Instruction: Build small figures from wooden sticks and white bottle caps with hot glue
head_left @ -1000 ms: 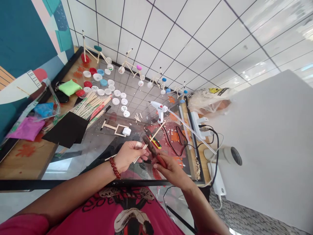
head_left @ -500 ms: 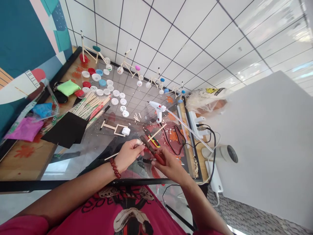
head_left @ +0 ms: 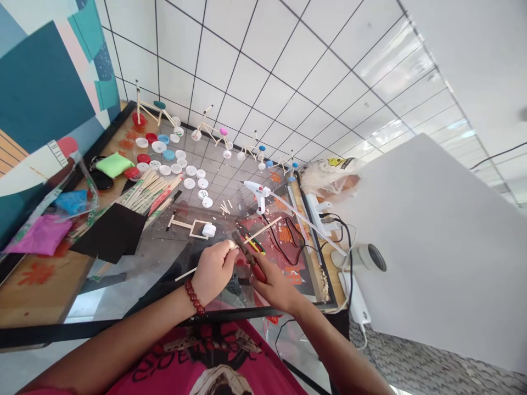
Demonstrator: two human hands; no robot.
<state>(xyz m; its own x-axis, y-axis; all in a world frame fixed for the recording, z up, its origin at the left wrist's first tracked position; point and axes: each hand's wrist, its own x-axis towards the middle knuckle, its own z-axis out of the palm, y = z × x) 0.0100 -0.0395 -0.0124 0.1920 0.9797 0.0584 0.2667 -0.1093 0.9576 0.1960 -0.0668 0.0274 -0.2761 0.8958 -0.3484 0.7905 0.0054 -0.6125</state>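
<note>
My left hand (head_left: 214, 269), with a red bead bracelet on the wrist, is closed around a thin wooden stick (head_left: 263, 227) that runs from below the palm up toward the right. My right hand (head_left: 275, 285) grips red-handled pliers (head_left: 248, 255), whose dark jaws meet the stick just beside my left fingers. Both hands hover over the near part of the glass table top (head_left: 164, 247). A small stick frame with a white cap wheel (head_left: 193, 227) lies just beyond my left hand.
A white glue gun (head_left: 257, 192) stands mid-table, its black cord running to a power strip (head_left: 321, 211) at the right edge. Bottle caps (head_left: 181, 167), a bundle of sticks (head_left: 150, 186), black sheet (head_left: 111, 230), coloured pouches and several stick bicycles (head_left: 212, 129) fill the left and far side.
The camera tilted, so the whole scene shifted. My hands stayed together on the stick and pliers, sliding slightly left and closer to each other.
</note>
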